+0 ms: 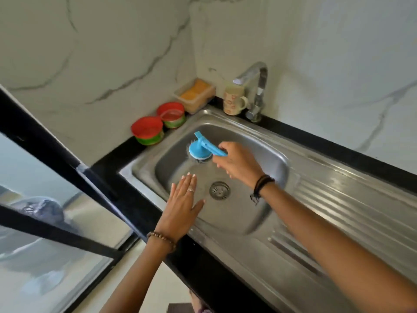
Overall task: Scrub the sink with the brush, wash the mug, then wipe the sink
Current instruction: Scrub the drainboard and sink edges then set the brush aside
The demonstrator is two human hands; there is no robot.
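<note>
1. Because the scrubbing came first, the right hand (237, 163) had its fingers curled round the rear end of the blue brush's (202, 148) handle, which left the round bristled head free beyond the grip and pressed down on the floor of the sink (266, 154).
2. The head sat on the far side of the basin from the drain (220, 190), which lay just below and nearer than the gripping wrist; that part of the steel was evidently the one in work.
3. The left hand (184, 206) was flat, fingers straight and together, thumb spread, held over the basin's near-left edge (whether it touched the steel or only hovered I cannot tell). It held nothing, and was probably there to steady the body during the scrub.
4. The mug (233, 99) stood upright on the rim beyond the grip, just beside the tap's (255, 86) base, out of the brush's way and, by my judgement, not yet washed.
5. Two red-lidded tubs (158, 129) and a sponge tray (195, 94) stood on the counter to the left of the brush head.
</note>
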